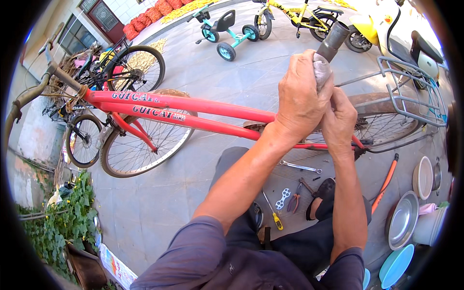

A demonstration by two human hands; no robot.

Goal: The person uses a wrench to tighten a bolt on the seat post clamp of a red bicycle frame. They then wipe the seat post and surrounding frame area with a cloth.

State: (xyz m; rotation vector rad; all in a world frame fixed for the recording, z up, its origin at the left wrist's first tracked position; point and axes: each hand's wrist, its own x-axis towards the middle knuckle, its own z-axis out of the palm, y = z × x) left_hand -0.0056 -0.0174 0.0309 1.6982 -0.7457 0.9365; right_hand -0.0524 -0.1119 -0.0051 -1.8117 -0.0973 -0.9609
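Note:
In front of me a red bicycle stands sideways, its handlebar at the left and its wire rear rack at the right. A dark grey tube sticks up past my hands over the frame; no saddle shows on the bicycle. My left hand is closed around the tube, with a pale grey cloth bunched between its fingers and the tube. Just below, my right hand has curled fingers against the left; what they grip is hidden behind the hands.
By my feet lie a wrench, a multi-hole spanner, pliers, a hammer and a yellow-handled screwdriver. Basins and a bucket stand at right. Beyond are a tricycle, a yellow bicycle and a scooter.

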